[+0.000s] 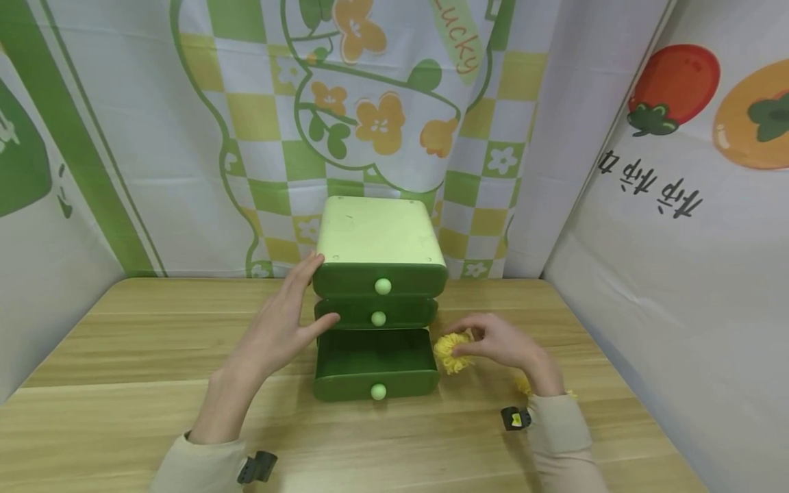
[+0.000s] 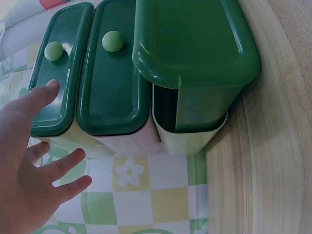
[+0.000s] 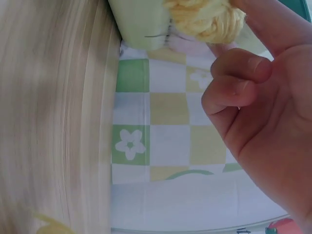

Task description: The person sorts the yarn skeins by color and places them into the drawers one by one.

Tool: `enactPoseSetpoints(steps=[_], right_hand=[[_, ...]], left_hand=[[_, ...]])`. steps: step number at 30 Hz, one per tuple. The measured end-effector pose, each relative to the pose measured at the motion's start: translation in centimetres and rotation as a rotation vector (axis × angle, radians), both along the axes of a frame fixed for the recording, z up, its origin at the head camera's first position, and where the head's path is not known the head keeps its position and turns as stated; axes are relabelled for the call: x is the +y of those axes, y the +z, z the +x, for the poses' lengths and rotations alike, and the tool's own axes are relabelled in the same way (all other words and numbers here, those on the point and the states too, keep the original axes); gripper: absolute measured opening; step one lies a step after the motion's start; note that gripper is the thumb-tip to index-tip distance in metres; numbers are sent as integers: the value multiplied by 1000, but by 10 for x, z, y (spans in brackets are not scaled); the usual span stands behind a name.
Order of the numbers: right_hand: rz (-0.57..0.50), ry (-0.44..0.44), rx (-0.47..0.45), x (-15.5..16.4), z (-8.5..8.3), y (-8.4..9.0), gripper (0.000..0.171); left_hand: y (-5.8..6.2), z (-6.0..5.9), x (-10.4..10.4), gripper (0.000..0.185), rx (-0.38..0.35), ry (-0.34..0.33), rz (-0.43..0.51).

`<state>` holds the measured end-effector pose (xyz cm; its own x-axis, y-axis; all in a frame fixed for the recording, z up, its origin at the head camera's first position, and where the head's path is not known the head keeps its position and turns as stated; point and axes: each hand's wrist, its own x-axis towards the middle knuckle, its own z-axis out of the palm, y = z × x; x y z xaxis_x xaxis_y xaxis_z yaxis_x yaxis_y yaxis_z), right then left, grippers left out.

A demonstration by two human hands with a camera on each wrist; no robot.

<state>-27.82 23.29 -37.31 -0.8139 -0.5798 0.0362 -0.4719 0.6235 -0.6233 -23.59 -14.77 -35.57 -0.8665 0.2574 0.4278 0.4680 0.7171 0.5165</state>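
A small green three-drawer cabinet [image 1: 379,239] stands on the wooden table [image 1: 123,342]. Its bottom drawer [image 1: 372,363] is pulled out and looks empty; the two upper drawers [image 2: 107,73] are pushed in. My left hand [image 1: 286,329] lies flat with straight fingers against the cabinet's left side, its thumb on the middle drawer front. Just right of the pulled-out drawer, my right hand [image 1: 499,342] pinches a yellow yarn pom-pom [image 1: 452,352] at table level. The pom-pom [image 3: 207,19] also shows in the right wrist view, under my fingertips.
Printed fabric walls close in the table at the back and both sides. A second bit of yellow yarn [image 1: 524,387] lies on the table by my right wrist. Bare tabletop stretches in front of the cabinet and to its left.
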Motion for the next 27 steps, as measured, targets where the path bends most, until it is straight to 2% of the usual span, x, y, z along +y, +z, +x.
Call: enactPoseSetpoints(steps=[8,16,27], right_hand=[[11,22,83,-12,4,4,36],[-15,38,205,-22,7,6,31],[-3,45,375,-39,6,-1,30]], left_hand=[[-1,0,0,95,-7,2,-1],[-1,0,0,95,-2,0,1],[-1,0,1,95,17,4,-6]])
